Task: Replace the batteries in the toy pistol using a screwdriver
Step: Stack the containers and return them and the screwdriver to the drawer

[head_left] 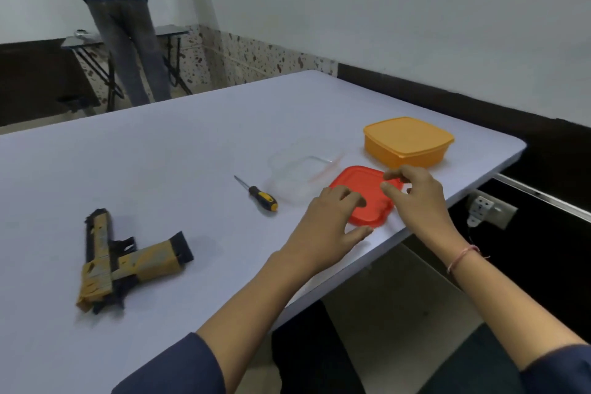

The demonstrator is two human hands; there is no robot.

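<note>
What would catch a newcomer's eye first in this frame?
The red lid near the right edge of the table draws the eye, with both hands over it: the left hand spread over its left side, the right hand curled over its right side. To the left, the yellow-and-black toy pistol lies flat, the screwdriver between it and the lid. A closed orange box sits behind the lid.

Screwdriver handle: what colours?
The screwdriver has a black and yellow handle, with a plain metal shaft. It shows best in the head view.
</note>
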